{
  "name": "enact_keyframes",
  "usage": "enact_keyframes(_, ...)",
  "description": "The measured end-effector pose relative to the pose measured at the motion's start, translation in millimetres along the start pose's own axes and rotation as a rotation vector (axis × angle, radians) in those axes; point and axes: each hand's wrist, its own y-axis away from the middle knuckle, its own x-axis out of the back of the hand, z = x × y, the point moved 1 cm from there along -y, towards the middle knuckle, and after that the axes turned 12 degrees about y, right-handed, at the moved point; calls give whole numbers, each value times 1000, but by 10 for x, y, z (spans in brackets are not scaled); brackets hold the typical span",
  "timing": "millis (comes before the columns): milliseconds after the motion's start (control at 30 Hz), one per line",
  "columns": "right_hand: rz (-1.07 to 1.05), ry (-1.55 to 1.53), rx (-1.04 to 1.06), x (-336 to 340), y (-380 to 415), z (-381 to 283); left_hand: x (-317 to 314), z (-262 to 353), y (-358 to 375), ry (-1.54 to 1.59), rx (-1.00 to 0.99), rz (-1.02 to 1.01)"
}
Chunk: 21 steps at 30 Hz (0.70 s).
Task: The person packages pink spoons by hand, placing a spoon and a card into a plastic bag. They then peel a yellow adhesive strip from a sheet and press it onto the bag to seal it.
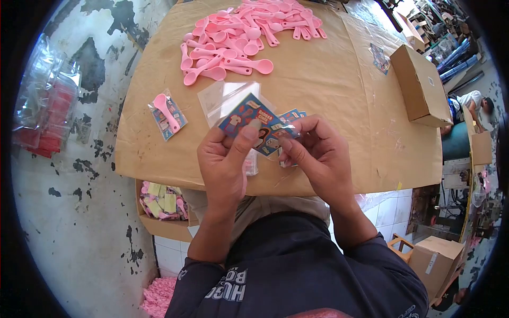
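Observation:
A blue printed card [263, 117] is held tilted over the table, between both hands. My left hand [222, 159] grips its left side, thumb lying across the front. At its right corner, my right hand [323, 156] pinches with thumb and forefinger. Behind the held card, more blue cards [292, 113] lie on the table, partly hidden by my right hand. Clear plastic bags [212, 98] lie flat just beyond my left hand. Further left sits a clear packet with a pink spoon [168, 114] over a blue card.
A heap of pink spoons [249, 37] covers the far side of the paper-covered table [339, 79]. A cardboard box [416, 87] stands at the right edge, near another card packet [379, 58]. Below the left edge is a carton of filled packets [164, 225]. Another person [472, 103] is at far right.

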Motion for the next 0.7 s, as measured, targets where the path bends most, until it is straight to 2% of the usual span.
enact_keyframes(200, 60, -77, 79, -104, -17, 3, -55, -78, 94, -70, -15, -18)
enact_keyframes(467, 20, -156, 89, -291, -57, 88, -69, -4, 121, -109, -71, -57)
enact_keyframes(700, 21, -64, 34, -314, 17, 53, -174, 127, -28, 237, -103, -146)
